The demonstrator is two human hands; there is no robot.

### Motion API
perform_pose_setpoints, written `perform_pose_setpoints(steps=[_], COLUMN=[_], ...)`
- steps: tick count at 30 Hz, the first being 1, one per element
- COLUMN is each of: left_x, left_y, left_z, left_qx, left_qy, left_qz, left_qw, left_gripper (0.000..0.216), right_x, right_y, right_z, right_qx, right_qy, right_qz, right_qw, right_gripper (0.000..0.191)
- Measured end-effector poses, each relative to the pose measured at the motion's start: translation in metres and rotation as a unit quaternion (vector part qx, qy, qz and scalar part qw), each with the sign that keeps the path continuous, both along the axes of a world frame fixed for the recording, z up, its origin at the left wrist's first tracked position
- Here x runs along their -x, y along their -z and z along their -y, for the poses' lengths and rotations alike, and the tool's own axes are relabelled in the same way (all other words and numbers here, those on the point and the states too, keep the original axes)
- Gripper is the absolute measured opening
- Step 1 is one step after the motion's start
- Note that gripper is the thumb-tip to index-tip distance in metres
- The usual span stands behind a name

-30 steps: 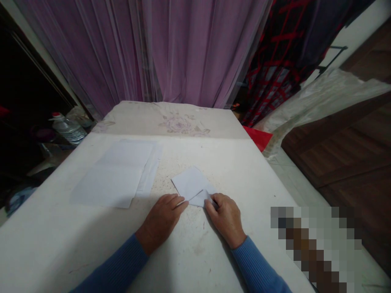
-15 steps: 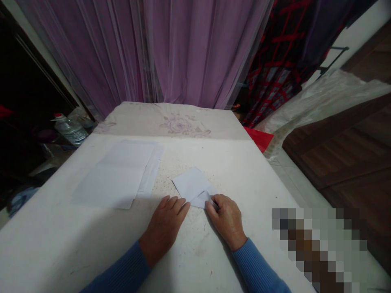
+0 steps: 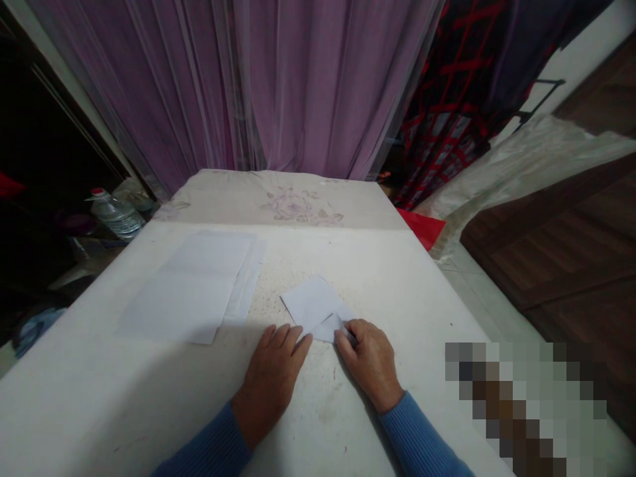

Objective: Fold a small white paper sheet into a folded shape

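Note:
A small folded sheet of white paper (image 3: 309, 301) lies on the white tabletop, turned at an angle, with a fold line running toward its near right side. My right hand (image 3: 371, 361) pinches the near right corner of this paper between thumb and fingers. Flat on the table, my left hand (image 3: 273, 371) has its fingers stretched out, and the fingertips touch the paper's near left edge. The fingers of my right hand hide the corner they grip.
Larger white sheets (image 3: 186, 285) lie to the left on the table (image 3: 422, 311). A flowered cloth (image 3: 293, 204) covers the far end. Purple curtains (image 3: 303, 86) hang behind. A large plastic bottle (image 3: 116, 213) stands off the left edge, and red material (image 3: 422, 227) shows at the right.
Both hands keep nearly the same places at the paper. The left hand and forearm have shifted very slightly to the right; the whole view has moved a little.

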State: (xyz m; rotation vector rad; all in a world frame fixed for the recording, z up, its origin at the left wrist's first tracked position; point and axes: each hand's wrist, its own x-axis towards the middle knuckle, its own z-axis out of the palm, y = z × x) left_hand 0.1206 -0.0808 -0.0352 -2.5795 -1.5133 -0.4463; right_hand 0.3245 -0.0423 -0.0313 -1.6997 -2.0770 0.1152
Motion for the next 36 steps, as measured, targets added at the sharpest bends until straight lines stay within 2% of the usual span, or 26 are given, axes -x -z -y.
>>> perform_pose_setpoints(steps=[12, 19, 36], left_x=[-0.0010, -0.0029, -0.0036], left_y=[-0.0003, -0.0065, -0.0039], left_z=[-0.0008, -0.0024, -0.0030], left_qx=[-0.006, -0.001, 0.002], left_qy=[-0.007, -0.006, -0.013], left_qz=[0.009, 0.015, 0.012], left_qw=[1.000, 1.000, 1.000], left_gripper=[0.039, 0.035, 0.037], right_x=[-0.0002, 0.0001, -0.0001], right_y=[0.0006, -0.0001, 0.0009], right_z=[-0.0006, -0.0006, -0.0017], right_qx=[-0.007, 0.000, 0.001], right_qy=[-0.001, 0.002, 0.004], right_qz=[0.000, 0.002, 0.013], right_qw=[1.000, 1.000, 1.000], right_gripper=[0.019, 0.018, 0.019])
